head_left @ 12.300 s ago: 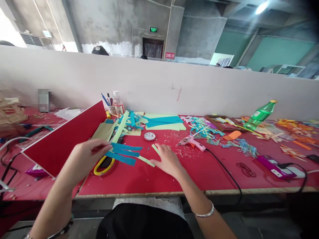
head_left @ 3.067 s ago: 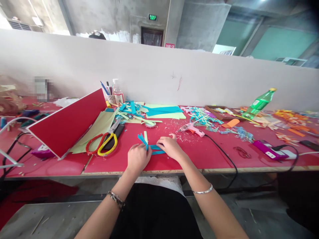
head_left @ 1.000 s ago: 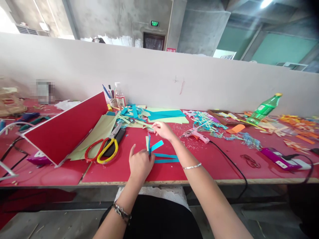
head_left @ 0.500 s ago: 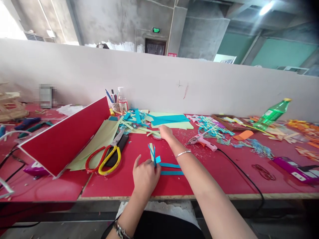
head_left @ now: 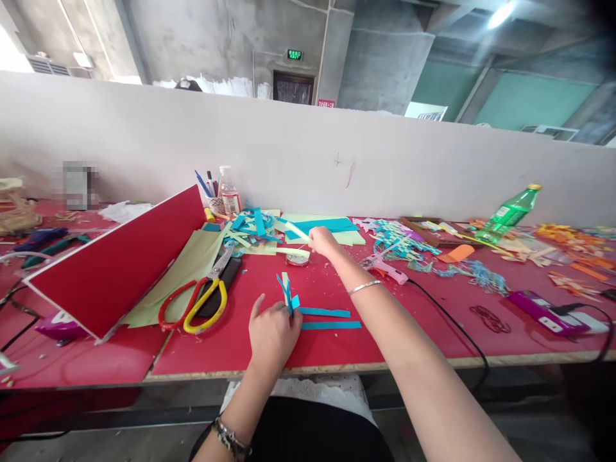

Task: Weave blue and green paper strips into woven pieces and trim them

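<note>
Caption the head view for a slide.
Left hand pinches crossed blue paper strips while right hand lifts a pale green strip.

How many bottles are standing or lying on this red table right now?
2. A small clear bottle stands upright by the pen cup at the back wall, and a green plastic bottle leans tilted far right among paper scraps. Clutter could hide more.
</note>
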Action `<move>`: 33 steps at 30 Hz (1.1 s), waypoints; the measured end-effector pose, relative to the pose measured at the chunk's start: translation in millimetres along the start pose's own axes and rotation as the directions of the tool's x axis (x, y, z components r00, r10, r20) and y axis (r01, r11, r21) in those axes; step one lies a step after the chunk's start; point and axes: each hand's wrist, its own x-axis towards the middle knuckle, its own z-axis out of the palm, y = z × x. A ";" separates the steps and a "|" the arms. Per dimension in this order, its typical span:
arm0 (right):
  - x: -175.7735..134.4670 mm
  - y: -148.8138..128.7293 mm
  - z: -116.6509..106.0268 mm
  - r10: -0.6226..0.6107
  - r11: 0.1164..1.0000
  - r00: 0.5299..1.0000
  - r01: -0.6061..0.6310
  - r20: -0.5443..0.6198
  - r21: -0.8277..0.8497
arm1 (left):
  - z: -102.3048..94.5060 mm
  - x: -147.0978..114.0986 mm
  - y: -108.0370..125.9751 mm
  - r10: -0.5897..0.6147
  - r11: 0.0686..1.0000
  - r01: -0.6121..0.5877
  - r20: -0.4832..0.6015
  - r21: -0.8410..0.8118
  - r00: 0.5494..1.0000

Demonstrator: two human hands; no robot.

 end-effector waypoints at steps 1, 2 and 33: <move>-1.7 2.1 -4.1 -0.006 1.000 1.000 0.007 -0.018 0.023 | -0.3 0.1 0.0 0.003 1.000 -0.003 0.003 0.003 1.000; -4.0 4.2 -8.7 -0.017 0.999 0.999 0.019 -0.042 0.049 | -0.9 0.1 0.1 0.005 1.000 -0.005 0.007 0.004 1.000; -195.7 5.0 43.0 -0.411 0.666 0.869 0.492 -0.274 0.561 | -1.3 0.4 0.6 -0.016 1.000 0.016 0.013 -0.002 1.000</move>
